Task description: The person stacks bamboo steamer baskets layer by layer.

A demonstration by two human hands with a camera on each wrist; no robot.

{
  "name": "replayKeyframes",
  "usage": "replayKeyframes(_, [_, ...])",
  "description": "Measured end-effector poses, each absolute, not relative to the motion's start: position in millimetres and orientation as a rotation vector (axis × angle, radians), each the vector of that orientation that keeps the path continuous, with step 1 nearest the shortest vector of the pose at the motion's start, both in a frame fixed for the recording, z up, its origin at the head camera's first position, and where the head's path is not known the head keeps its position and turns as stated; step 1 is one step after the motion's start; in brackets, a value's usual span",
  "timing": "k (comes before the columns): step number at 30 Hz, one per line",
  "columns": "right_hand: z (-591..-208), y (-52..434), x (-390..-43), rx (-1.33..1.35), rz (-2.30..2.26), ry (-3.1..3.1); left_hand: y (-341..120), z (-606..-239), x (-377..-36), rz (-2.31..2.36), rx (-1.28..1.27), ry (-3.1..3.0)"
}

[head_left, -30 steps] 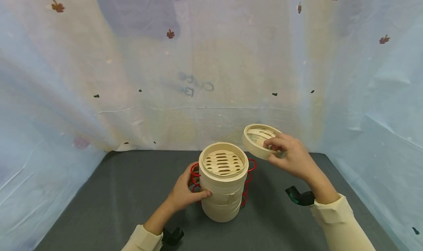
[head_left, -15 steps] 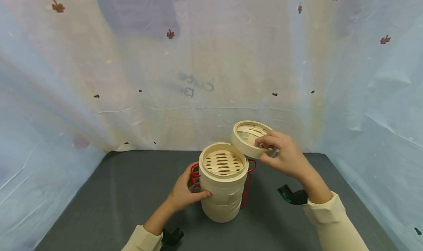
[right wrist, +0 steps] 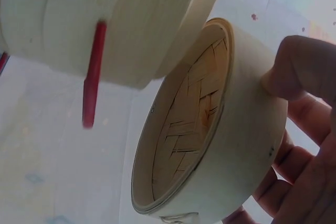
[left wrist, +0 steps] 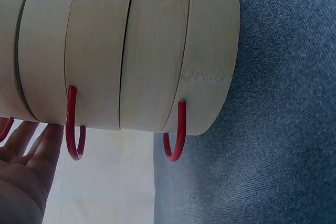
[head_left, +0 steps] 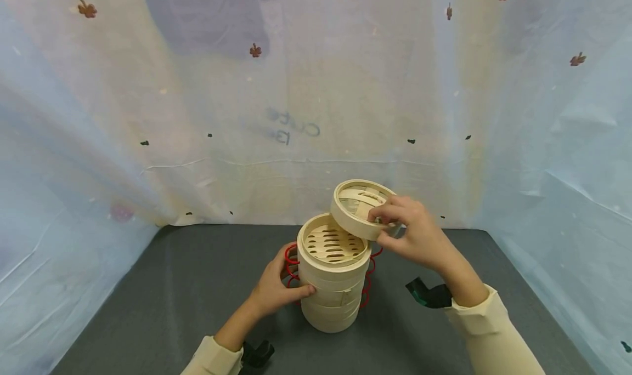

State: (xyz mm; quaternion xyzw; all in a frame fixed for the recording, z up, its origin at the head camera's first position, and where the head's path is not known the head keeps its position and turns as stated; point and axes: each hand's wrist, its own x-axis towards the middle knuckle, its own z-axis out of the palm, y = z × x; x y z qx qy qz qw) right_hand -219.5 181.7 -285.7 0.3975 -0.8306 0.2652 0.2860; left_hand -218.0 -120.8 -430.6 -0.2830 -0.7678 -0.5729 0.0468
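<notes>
A stack of bamboo steamer baskets [head_left: 329, 295] stands upright, with red loop handles [left wrist: 181, 129] down both sides and a slotted floor showing in its top tier. My left hand [head_left: 278, 284] holds the stack's left side, thumb across the front and fingers by the red loops. Over the stack's back right rim, my right hand [head_left: 412, 229] pinches the bamboo steamer lid [head_left: 353, 221] by its near right edge. The lid is tilted and overlaps the top tier in the head view. Its woven underside [right wrist: 181, 124] faces the stack in the right wrist view.
A dark grey cloth-covered surface [head_left: 197, 287] lies beneath the stack. Translucent plastic sheeting [head_left: 316, 106] hangs behind it and along both sides. Each wrist carries a black strap-on mount [head_left: 429, 294], below the cream sleeves [head_left: 494, 328].
My right hand has carried the steamer lid leftward, from right of the stack to over its back right rim. My left hand and the stack have stayed in place.
</notes>
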Motion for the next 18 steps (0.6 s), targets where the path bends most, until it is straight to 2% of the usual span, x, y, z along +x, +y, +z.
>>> replayKeyframes(18, [-283,155,-206,1.222,0.722,-2.176,-121,-430,-218,-1.754,-0.875,-2.336])
